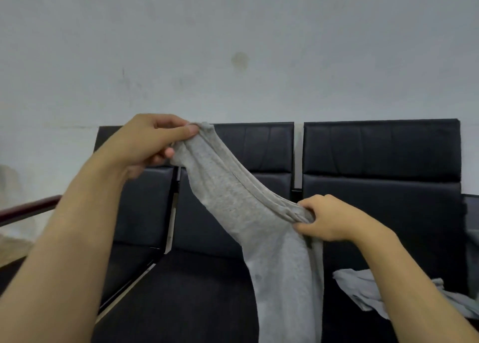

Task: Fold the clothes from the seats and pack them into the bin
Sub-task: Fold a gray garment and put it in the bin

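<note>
- Left hand (pixel 145 141) pinching grey garment (pixel 246 213) at raised top corner.
- Right hand (pixel 329 218) gripping bunched edge lower down.
- Hanging above black seats (pixel 207 278); second grey cloth (pixel 363 288) lying on right seat.

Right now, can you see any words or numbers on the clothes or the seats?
No words, numbers or labels can be read.
Grey garment, held by the left hand and right hand: plain.
Grey cloth on the seat: nothing readable.
Black seats and wall: no signs.
</note>
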The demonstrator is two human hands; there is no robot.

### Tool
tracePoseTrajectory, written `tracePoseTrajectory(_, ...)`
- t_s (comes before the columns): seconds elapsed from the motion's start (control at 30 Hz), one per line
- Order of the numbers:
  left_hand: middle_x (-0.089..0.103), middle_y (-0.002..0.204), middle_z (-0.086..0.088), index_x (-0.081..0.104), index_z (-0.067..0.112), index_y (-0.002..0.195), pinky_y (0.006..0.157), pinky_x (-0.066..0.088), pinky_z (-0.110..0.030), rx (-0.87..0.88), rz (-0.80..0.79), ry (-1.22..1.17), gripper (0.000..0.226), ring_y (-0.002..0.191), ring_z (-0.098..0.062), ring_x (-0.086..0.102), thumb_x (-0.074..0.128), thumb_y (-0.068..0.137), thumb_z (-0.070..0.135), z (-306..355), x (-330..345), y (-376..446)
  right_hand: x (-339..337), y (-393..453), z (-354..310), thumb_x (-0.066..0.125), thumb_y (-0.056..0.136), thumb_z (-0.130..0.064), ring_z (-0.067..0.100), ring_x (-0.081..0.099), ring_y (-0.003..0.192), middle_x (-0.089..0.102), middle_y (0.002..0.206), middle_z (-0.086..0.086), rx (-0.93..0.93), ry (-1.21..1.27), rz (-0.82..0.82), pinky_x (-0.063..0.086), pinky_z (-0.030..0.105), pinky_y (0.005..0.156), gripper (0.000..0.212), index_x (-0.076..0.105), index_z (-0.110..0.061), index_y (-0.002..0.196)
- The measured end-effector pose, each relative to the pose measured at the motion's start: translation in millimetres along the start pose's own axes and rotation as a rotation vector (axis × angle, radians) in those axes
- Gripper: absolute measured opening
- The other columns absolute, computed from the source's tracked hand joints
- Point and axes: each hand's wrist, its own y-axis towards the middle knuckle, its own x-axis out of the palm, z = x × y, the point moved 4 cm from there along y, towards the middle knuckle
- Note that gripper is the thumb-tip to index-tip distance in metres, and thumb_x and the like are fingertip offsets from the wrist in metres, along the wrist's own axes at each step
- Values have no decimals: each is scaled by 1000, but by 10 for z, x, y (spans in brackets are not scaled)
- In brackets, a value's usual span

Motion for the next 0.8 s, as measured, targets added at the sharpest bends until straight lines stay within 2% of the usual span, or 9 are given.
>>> tracePoseTrajectory(0.17, 63, 75, 1, 77, 15, 95, 36, 32, -14, -132, 18, -188, 9, 45, -2, 46, 72, 97, 22, -642, 205, -165, 109, -7, 279, 69, 95, -46, 13, 67, 80, 72, 88, -5, 40, -106, -132, 51, 28, 69, 18, 69, -28, 90)
tracePoseTrajectory(0.23, 68, 84, -4, 73, 12, 103, 39, 41, -14, -176, 41, -222, 9, 48, -4, 60, 68, 101, 19, -741, 367, -209, 101, -48, 249, 69, 97, -45, 13, 69, 76, 74, 88, -6, -30, 43, -154, 54, 26, 67, 18, 74, -28, 96)
tracePoseTrajectory(0.33, 72, 99, -16, 59, 11, 122, 48, 57, -21, -195, 53, -234, 22, 65, -18, 77, 66, 102, 12, -768, 607, -207, 3, -60, 73, 69, 98, -37, 7, 68, 74, 76, 90, -6, -150, 278, -117, 50, 20, 65, 12, 74, -29, 105)
tracePoseTrajectory(0.4, 73, 97, -21, 58, 9, 120, 56, 63, -27, -161, -11, -198, 16, 72, -24, 79, 60, 104, 6, -749, 796, -163, -29, 37, -34, 70, 99, -31, 5, 73, 86, 79, 97, -8, -201, 394, -114, 54, 25, 74, 11, 72, -27, 108)
tracePoseTrajectory(0.47, 74, 104, -23, 67, 4, 108, 63, 64, -28, -116, -111, -172, 16, 80, -26, 80, 51, 105, 1, -696, 944, -157, -66, 147, -186, 69, 100, -28, 9, 75, 97, 79, 105, -9, -237, 401, -117, 58, 33, 88, 14, 72, -27, 113)
tracePoseTrajectory(0.53, 77, 107, -16, 76, 4, 101, 70, 63, -27, -78, -232, -137, 26, 86, -26, 79, 51, 105, 1, -690, 1097, -117, -69, 310, -294, 68, 100, -28, 10, 74, 99, 79, 106, -10, -270, 375, -107, 57, 35, 92, 14, 74, -27, 112)
tracePoseTrajectory(0.6, 79, 106, 0, 81, 14, 102, 76, 63, -26, -19, -337, -32, 23, 90, -19, 78, 59, 103, 8, -706, 1214, -64, -28, 447, -341, 68, 99, -30, 12, 74, 94, 78, 102, -7, -290, 350, -63, 57, 34, 87, 12, 75, -26, 109)
tracePoseTrajectory(0.7, 77, 108, 19, 83, 25, 98, 83, 62, -25, 69, -441, 131, 18, 92, -13, 76, 70, 98, 37, -794, 1368, 9, 143, 561, -306, 70, 97, -34, 16, 71, 86, 76, 94, -3, -313, 341, 56, 58, 38, 81, 12, 74, -27, 104)
tracePoseTrajectory(0.8, 77, 106, 23, 82, 27, 97, 87, 62, -29, 49, -442, 213, 35, 91, -13, 75, 69, 87, 58, -983, 1434, 116, 290, 636, -225, 70, 97, -34, 6, 72, 81, 77, 92, -9, -322, 343, 99, 56, 29, 75, 17, 65, -30, 113)
